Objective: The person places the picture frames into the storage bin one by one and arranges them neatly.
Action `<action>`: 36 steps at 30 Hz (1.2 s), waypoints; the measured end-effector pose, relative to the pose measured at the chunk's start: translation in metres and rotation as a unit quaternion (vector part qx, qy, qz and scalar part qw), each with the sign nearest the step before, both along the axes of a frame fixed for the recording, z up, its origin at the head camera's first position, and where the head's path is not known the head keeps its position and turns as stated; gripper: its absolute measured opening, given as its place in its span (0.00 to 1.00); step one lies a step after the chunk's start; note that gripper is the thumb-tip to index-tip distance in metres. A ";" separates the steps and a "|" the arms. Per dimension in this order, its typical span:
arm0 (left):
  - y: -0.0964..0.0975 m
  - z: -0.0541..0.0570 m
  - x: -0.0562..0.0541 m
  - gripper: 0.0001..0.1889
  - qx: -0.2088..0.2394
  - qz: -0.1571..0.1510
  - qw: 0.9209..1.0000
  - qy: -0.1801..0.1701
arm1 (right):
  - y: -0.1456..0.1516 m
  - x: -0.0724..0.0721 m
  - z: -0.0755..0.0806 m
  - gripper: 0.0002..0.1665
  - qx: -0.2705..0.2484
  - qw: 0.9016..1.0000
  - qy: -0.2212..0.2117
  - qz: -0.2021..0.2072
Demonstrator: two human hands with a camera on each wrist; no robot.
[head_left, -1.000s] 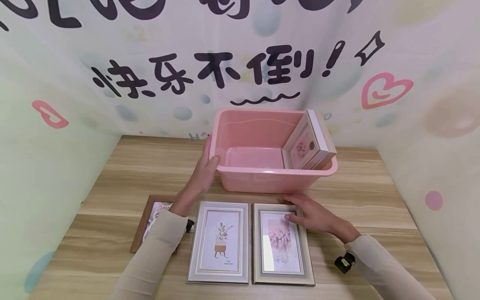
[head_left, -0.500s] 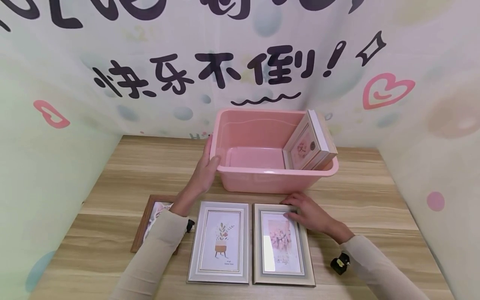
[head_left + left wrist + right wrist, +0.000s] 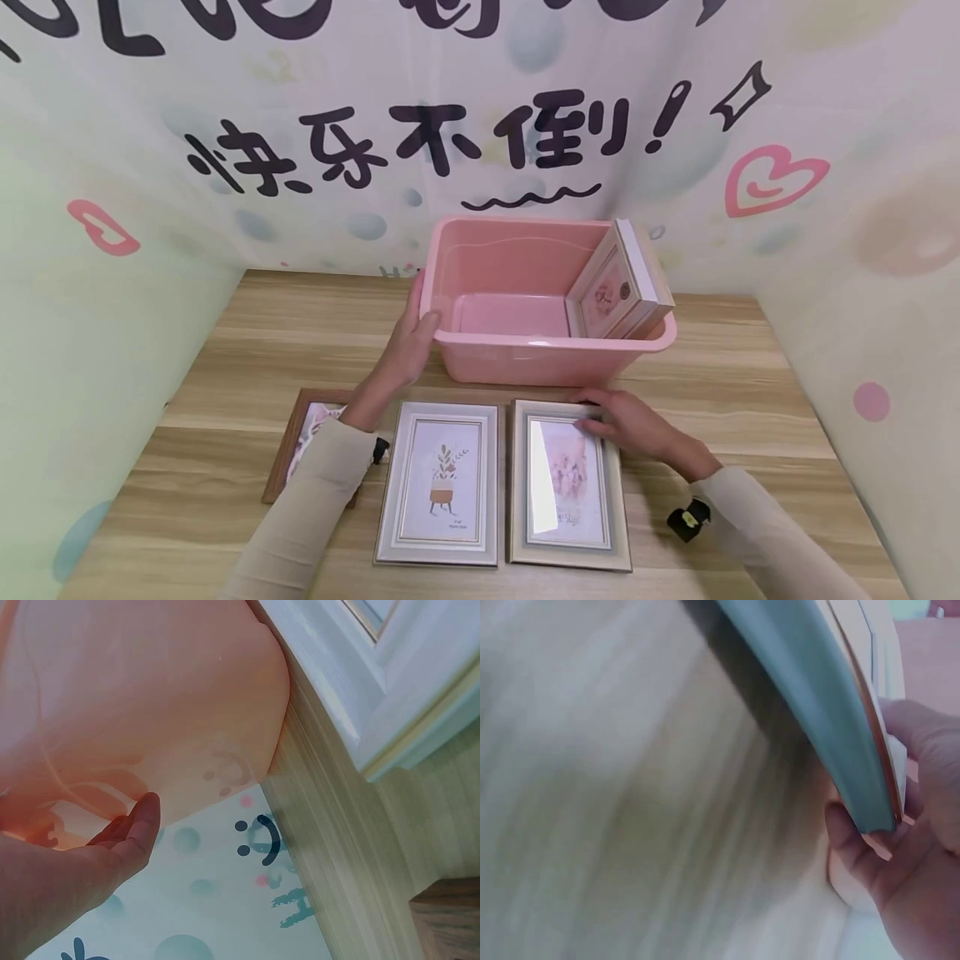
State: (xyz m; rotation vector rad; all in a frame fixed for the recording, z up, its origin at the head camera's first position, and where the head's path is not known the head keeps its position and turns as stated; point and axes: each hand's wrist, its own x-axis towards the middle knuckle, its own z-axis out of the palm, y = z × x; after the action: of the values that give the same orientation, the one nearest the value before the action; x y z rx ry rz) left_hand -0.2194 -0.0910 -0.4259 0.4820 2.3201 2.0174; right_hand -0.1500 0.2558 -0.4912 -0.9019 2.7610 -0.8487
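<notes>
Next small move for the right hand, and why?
Probably raise the right-hand frame by its far edge until it clears the table. The right hand grips its far right corner, thumb on top, fingers underneath. The left hand holds the rim of the pink bin, and the bin has room beside the frames inside.

The left sleeve (image 3: 300, 500) covers much of the wooden frame (image 3: 298, 437); glare whites out a tall patch of the cream frame (image 3: 570, 487). Caption lines (image 3: 457, 525) in the white frame (image 3: 438, 483) are too small to read. Inside the pink bin (image 3: 525, 364), a front frame (image 3: 602, 298) hides most of what stands behind it. The right-wrist view crops the right grip (image 3: 922, 877) and blurs the worktop (image 3: 630, 787); the head view cuts off the upper lettering (image 3: 292, 29).
</notes>
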 end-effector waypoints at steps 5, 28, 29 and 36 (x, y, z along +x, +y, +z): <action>-0.001 -0.005 -0.001 0.37 0.000 0.002 1.000 0.008 | 0.008 -0.003 0.010 0.22 -0.027 0.998 -0.048 0.016; 0.002 0.033 0.019 0.37 0.003 -0.008 1.000 -0.010 | 0.011 0.003 0.057 0.24 -0.074 0.968 -0.222 0.093; 0.002 0.033 0.019 0.37 0.003 -0.009 1.000 -0.009 | 0.011 0.003 0.059 0.26 -0.076 0.967 -0.225 0.097; 0.003 0.034 0.019 0.36 -0.003 -0.005 1.000 -0.009 | 0.012 0.005 0.073 0.32 -0.078 0.965 -0.216 0.125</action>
State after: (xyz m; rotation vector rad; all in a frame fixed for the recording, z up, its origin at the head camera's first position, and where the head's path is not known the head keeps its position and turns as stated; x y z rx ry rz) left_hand -0.2007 -0.0884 -0.3921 0.4716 2.3075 2.0013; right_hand -0.1447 0.2680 -0.4186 -0.9334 2.1822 -1.0774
